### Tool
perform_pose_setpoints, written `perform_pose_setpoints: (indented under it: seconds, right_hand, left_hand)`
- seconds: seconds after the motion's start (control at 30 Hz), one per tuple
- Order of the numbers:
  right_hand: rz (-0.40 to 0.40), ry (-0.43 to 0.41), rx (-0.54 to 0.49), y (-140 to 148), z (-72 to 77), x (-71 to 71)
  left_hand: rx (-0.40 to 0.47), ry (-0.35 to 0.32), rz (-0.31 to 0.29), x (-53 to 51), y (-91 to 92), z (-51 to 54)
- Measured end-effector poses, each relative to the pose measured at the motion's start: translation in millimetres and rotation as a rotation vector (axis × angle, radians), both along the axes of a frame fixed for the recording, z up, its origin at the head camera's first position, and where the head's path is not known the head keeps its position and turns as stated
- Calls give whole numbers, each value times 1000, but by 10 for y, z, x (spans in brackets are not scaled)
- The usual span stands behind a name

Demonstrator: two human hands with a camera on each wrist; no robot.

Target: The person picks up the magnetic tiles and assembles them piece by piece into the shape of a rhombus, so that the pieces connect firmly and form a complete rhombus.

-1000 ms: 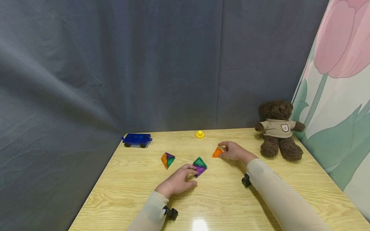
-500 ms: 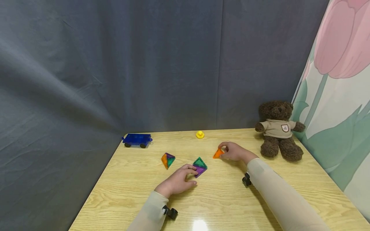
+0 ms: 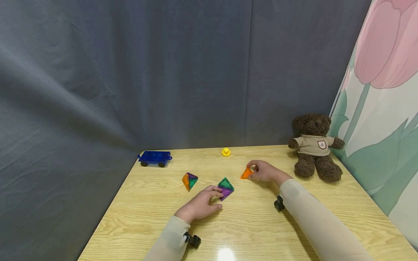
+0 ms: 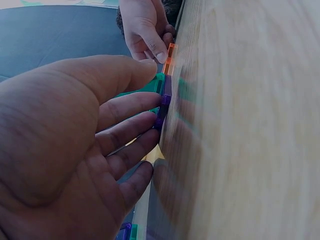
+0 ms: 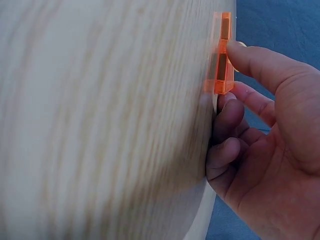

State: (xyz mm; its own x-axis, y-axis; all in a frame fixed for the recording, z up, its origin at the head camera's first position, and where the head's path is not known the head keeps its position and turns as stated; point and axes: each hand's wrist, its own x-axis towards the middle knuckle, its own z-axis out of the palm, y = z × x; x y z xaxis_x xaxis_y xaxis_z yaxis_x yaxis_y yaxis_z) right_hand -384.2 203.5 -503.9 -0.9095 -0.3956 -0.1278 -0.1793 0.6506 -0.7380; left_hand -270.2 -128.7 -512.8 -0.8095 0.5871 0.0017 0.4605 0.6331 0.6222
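My right hand [image 3: 265,172] pinches an orange translucent triangle magnetic tile [image 3: 246,173] by thumb and index finger, low at the tabletop. In the right wrist view the orange tile [image 5: 224,62] is seen edge-on, and the other fingertips touch the wood. My left hand [image 3: 201,203] reaches in from the front with its fingers loosely extended. Its fingertips rest on a purple triangle tile [image 3: 226,193] and partly cover it. A green triangle tile [image 3: 225,183] lies against the purple one's far edge. The orange tile is apart from this pair, farther back and to the right.
Left of the pair sits a small piece of orange, purple and green tiles [image 3: 190,181]. A blue wheeled car base [image 3: 155,157] stands at the back left. A yellow rubber duck [image 3: 226,152] is near the back edge, and a brown teddy bear [image 3: 315,148] sits at right.
The orange tile and the fingers of my right hand have shifted very slightly toward me. My left hand stays on the purple tile.
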Motion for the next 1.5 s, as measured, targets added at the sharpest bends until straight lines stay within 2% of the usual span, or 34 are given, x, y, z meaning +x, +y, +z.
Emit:
perform_pose_setpoints:
  seconds: [0.33, 0.77, 0.97, 1.23, 1.5]
  right_hand:
    - [-4, 30, -32, 14, -51, 7]
    - [-6, 102, -49, 7, -34, 68]
    - [-14, 104, -75, -2, -48, 106]
    - [-30, 151, -46, -8, -55, 142]
    - [-56, 102, -91, -8, -27, 214]
  left_hand:
    - [7, 1, -2, -5, -9, -10]
    - [8, 3, -2, -15, -13, -17]
    - [10, -5, 4, -31, -14, -28]
    - [18, -24, 18, -30, -15, -29]
    - [6, -26, 24, -30, 3, 6]
